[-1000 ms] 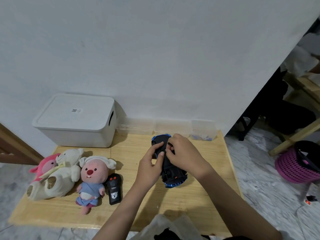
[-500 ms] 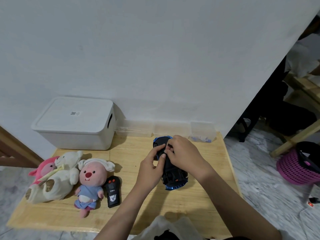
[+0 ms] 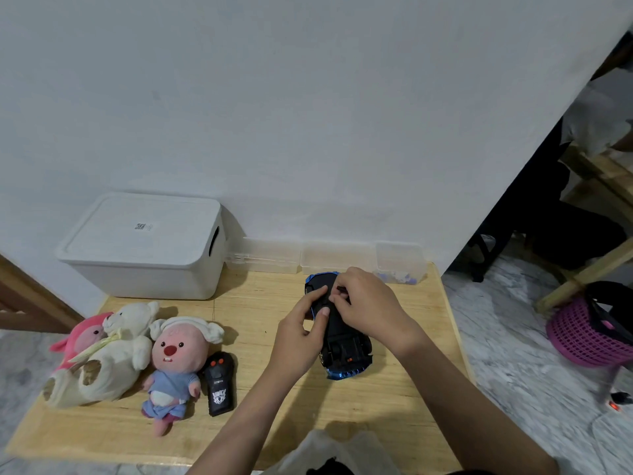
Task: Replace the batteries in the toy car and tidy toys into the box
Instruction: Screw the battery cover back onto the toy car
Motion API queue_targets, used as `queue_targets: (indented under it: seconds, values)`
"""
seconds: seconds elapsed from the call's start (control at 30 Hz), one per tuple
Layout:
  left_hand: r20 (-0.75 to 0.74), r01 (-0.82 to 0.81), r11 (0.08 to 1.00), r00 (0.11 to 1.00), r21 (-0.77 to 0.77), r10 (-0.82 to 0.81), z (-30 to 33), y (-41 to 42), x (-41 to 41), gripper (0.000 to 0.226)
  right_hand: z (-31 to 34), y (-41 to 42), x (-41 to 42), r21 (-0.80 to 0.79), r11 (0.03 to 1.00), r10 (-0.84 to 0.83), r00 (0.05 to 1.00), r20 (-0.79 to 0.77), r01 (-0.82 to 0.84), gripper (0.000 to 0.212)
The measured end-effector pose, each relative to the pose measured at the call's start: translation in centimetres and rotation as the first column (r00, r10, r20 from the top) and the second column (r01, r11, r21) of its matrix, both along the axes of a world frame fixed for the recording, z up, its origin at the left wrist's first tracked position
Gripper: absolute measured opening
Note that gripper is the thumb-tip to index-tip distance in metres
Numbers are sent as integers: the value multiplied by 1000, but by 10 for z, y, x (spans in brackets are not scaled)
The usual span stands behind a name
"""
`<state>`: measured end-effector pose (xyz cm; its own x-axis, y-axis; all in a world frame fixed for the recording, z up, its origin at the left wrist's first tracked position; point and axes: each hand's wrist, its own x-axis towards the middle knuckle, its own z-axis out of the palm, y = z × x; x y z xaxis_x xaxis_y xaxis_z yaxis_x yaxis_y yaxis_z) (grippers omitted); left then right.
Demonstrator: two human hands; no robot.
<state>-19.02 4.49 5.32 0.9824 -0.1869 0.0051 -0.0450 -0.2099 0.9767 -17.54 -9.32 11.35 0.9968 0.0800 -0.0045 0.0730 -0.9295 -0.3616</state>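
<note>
- Both hands meet over the toy car (image 3: 344,351), which lies belly-up on the wooden table (image 3: 274,310), just right of the table's middle.
- The left hand (image 3: 301,334) grips the car's left flank, thumb and forefinger curled onto the black underside.
- The right hand (image 3: 368,308) arches over the car's far half, its fingertips bunched and pinching at something small and dark on the underside; what it is I cannot make out.
- Both forearms come in from the near edge of the table, and the right hand hides much of the car's far end.
- The car's blue body shows at its near and far ends; its black chassis faces up.
- Left of the car, near the left forearm, lies a black remote control (image 3: 219,383) with red buttons and a white emblem; its print is too small to read.
- Just left of the remote sits a pink plush beaver (image 3: 176,365) in a blue outfit, and beyond it a cream plush (image 3: 109,354) lying against a pink plush (image 3: 80,339).
- Far left of the car, against the wall, stands a white lidded storage box (image 3: 144,245) with a small code sticker on its lid.
- Behind the car, along the wall, runs a row of clear plastic containers (image 3: 330,257); the rightmost holds small bluish bits.
- Well to the right of the car, on the marble floor, stands a pink basket (image 3: 582,334).
</note>
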Motion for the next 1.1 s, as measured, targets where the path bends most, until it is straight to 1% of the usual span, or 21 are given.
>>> queue_targets:
  seconds: [0.17, 0.4, 0.63, 0.77, 0.83, 0.93, 1.1]
  values:
    - [-12, 16, 1000, 1000, -4, -16, -3, -3, 1, 33, -2, -3, -1, -109, 994, 32, 999, 14, -30, 17]
    - [4, 27, 999, 1000, 38, -27, -5, -8, 5, 33, -1, -2, 1, -147, 989, -14, 999, 40, 20, 20]
    - [15, 22, 999, 1000, 45, -22, -5, -8, 9, 33, -3, -2, 2, -85, 993, -83, 996, 37, 86, 16]
    - [3, 25, 999, 1000, 24, -25, -8, -6, 9, 33, -4, -2, 2, -42, 993, -109, 994, 31, 110, 14]
    - [0, 24, 1000, 1000, 21, -24, -7, -4, 9, 35, -5, -2, 1, -15, 995, -102, 994, 37, 102, 13]
    - [-2, 20, 1000, 1000, 19, -20, -6, -3, 8, 32, -5, -1, -1, 12, 998, -70, 997, 44, 69, 18]
    - [-11, -16, 1000, 1000, 13, 16, -7, 0, 7, 32, -4, 1, -1, -23, 999, -24, 999, 41, 25, 18]
